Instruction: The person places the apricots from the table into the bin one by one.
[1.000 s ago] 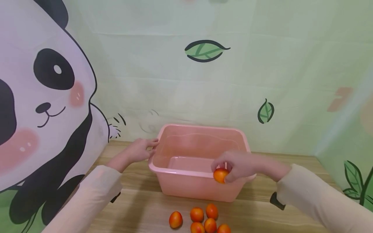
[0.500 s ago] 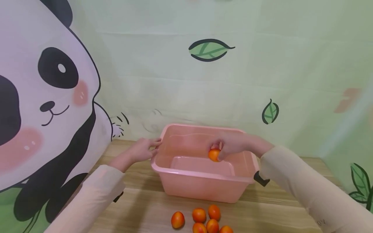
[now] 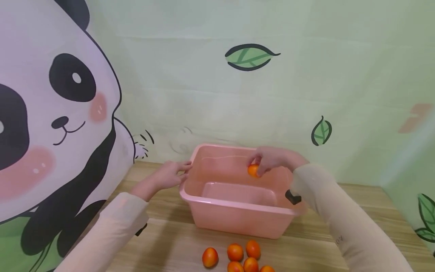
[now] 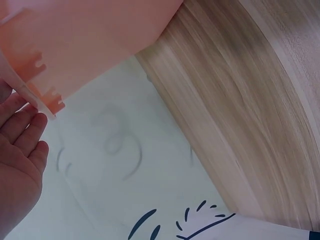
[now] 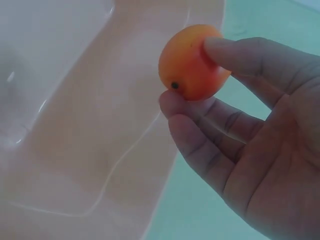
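Note:
My right hand (image 3: 268,158) pinches a small orange-red tomato (image 3: 253,170) between thumb and fingers, over the far right part of a pink plastic tub (image 3: 238,219). The right wrist view shows a dark spot on the tomato (image 5: 190,62), and the tub wall (image 5: 125,125) lies below it. On the tub's left side, my left hand (image 3: 168,174) touches the rim with extended fingers. The left wrist view has these fingertips (image 4: 37,125) against the rim edge. Several more tomatoes (image 3: 235,252) lie on the table in front of the tub.
The tub stands on a wood-grain table (image 3: 163,241). Behind it hangs a pale green backdrop cloth (image 3: 190,94) printed with leaves and, at left, a large panda (image 3: 74,113). One tomato (image 3: 210,257) sits slightly apart from the clustered ones.
My right hand has carried the tomato from above the tub's front rim back and up over its far side. My left hand stays at the rim; the view shifts slightly.

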The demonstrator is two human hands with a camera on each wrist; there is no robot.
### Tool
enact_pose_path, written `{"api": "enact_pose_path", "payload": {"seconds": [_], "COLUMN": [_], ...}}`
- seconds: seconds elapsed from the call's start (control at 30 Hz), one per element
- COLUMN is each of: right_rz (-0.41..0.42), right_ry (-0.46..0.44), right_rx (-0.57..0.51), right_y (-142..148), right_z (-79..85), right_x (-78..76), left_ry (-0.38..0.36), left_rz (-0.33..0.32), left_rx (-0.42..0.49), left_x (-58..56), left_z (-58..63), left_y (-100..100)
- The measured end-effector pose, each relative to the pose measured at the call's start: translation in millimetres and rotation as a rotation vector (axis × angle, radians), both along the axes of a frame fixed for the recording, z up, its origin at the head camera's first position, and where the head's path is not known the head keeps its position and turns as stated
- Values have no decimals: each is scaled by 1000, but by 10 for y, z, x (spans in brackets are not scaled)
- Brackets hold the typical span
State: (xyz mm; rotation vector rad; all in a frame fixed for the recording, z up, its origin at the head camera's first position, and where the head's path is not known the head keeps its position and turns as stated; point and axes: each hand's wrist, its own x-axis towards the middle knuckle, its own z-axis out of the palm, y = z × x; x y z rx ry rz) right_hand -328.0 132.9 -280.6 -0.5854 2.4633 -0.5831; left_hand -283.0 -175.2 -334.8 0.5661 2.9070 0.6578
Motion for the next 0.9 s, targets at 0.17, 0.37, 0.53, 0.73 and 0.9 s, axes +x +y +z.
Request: {"api": "enact_pose_path", "payload": {"seconds": [0.17,0.37,0.53,0.73,0.9], "right_rz": [-100,-246,-287,-307,-407], "right_ry": [-24,-113,-152,-177,-218], "right_rx": [-11,-40,-90,-118,-157], "right_y": [21,28,45,34,15], "right_z": [-148,-357,-534,-695,-774], "right_x": [-118,-209,-276,-304,-271], "left_ry": [-7,0,19,8,13], "left_rz": [-1,2,-7,-6,-3], "left_rx": [15,15,14,23,19], "left_x": [4,-1,-2,10,14], "left_z": [5,-12,-20,-6,8], "left_y": [-3,-10,-14,-11,-12]}}
